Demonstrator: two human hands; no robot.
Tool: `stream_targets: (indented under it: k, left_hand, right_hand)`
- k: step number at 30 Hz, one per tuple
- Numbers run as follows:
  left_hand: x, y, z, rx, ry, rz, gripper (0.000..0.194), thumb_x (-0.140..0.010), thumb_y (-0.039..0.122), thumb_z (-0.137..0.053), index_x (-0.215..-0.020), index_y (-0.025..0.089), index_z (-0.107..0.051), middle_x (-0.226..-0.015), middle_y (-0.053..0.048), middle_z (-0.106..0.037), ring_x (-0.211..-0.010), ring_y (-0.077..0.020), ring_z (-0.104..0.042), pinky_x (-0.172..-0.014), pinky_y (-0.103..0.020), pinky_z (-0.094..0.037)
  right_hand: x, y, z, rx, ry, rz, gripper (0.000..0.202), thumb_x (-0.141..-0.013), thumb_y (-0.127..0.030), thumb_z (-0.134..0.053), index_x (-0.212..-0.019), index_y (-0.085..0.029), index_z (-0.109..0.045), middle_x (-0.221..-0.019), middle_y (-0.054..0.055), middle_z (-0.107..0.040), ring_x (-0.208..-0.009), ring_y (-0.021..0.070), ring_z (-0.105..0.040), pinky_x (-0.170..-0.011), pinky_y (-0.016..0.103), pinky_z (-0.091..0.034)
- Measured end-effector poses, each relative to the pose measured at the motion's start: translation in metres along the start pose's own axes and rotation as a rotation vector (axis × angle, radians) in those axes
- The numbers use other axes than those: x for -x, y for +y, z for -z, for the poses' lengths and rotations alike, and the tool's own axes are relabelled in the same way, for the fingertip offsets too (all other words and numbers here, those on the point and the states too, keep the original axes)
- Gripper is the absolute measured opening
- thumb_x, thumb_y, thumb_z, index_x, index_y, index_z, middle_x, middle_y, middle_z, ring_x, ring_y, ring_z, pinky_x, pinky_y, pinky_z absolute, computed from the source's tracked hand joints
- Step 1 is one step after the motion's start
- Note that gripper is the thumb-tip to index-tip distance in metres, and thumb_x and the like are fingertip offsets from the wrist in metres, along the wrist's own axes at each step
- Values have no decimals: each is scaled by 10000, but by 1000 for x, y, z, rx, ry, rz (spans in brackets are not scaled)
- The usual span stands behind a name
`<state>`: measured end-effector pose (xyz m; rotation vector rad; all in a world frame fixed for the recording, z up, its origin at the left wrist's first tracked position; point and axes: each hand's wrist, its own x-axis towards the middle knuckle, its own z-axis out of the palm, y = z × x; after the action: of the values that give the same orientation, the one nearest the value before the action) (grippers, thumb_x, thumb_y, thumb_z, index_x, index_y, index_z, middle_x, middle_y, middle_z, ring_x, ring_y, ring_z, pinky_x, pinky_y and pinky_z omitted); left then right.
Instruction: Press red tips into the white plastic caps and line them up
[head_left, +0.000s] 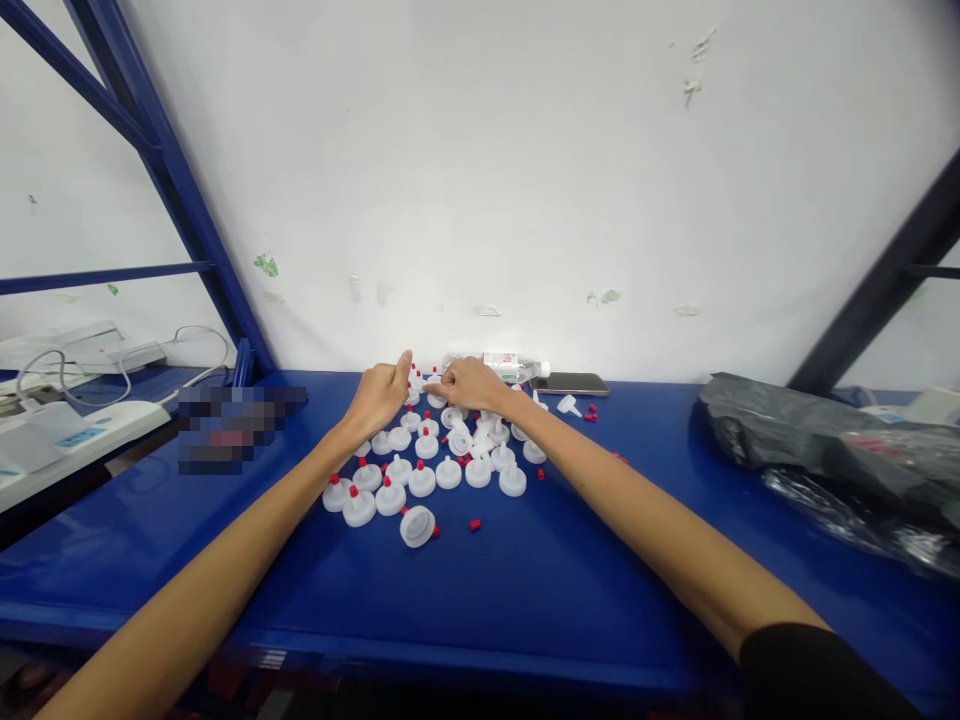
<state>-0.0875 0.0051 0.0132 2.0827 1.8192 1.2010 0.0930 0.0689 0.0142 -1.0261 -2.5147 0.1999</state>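
Note:
Many white plastic nozzle caps (448, 472) are spread over the blue table, several wearing a small red tip cap (421, 466) and others bare at the spout. One white cap (417, 526) lies tipped over at the front, its hollow underside showing. My left hand (380, 393) is at the far left of the group, fingers curled and thumb raised; whatever it holds is hidden. Over the back of the group, my right hand (469, 384) has its fingers pinched together close to a white cap; what sits between the fingertips is too small to make out.
Loose red tip caps (475, 525) are scattered on the table (465, 600). Against the wall are a clear bottle (517, 366) lying down and a phone (570, 383). A grey plastic bag (810, 430) lies right. Power strips (82, 440) and blue rack posts (180, 200) stand left.

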Motion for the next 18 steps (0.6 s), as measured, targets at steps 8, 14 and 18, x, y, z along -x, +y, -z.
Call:
stream_targets:
  k: [8, 14, 18]
  left_hand:
    - [-6, -6, 3, 251, -33, 30, 666, -1003, 599, -201, -460, 237, -334, -432, -10, -462, -462, -127, -465, -555, -271, -409]
    - [-7, -10, 4, 294, -22, 36, 652, -999, 597, -228, -467, 236, -333, -436, -1, -435, -456, -121, -435, -532, -270, -382]
    - [-7, -14, 4, 243, 1, 46, 664, -995, 612, -220, -466, 234, -352, -434, 1, -433, -444, -126, -415, -500, -274, -349]
  right_hand:
    - [0, 3, 0, 13, 1, 17, 322, -953, -430, -490, -729, -202, -530, -689, 5, -583, -636, 147, -470, -590, 266, -245]
    - [0, 2, 1, -15, 1, 57, 296, -963, -353, -448, -724, -196, -523, -699, 6, -582, -642, 138, -466, -599, 265, -265]
    - [1, -1, 1, -19, 5, 64, 434, -994, -372, -407, -610, -187, -489, -607, 6, -510, -615, 135, -437, -602, 282, -263]
